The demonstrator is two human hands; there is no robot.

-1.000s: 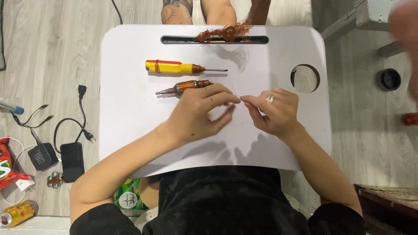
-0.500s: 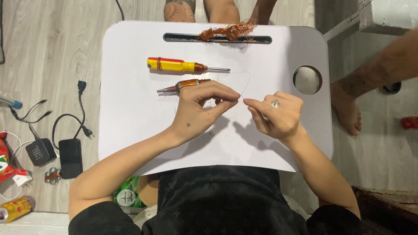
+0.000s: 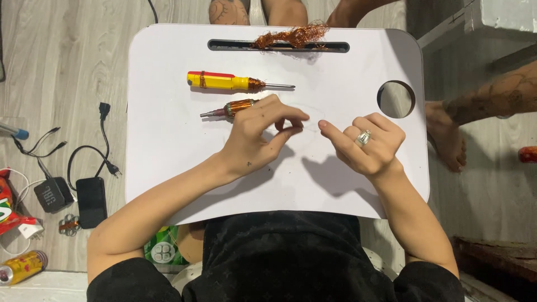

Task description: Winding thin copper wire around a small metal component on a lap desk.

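Copper wire, wound around a small tool [image 3: 234, 108], glints on the white lap tray [image 3: 168, 162], just at eleven o'clock of the left hand [image 3: 254, 140]. That hand pinches thumb to fingertips, seemingly on a very fine strand; the strand itself is too thin to make out. The right hand [image 3: 366, 145], a ring on one finger, sits loosely curled at three o'clock of the left, forefinger pointing toward it, the two a little apart; I cannot tell whether it grips anything. A yellow and red screwdriver [image 3: 232, 83] lies above the wound tool, at twelve o'clock. A tangle of copper wire [image 3: 291, 37] rests on the slot at the tray's far edge. A round cup hole [image 3: 396, 99] opens at two o'clock. Off the tray at nine o'clock, chargers and cables [image 3: 72, 179] litter the wooden floor. Another person's foot [image 3: 444, 140] stands at three o'clock.
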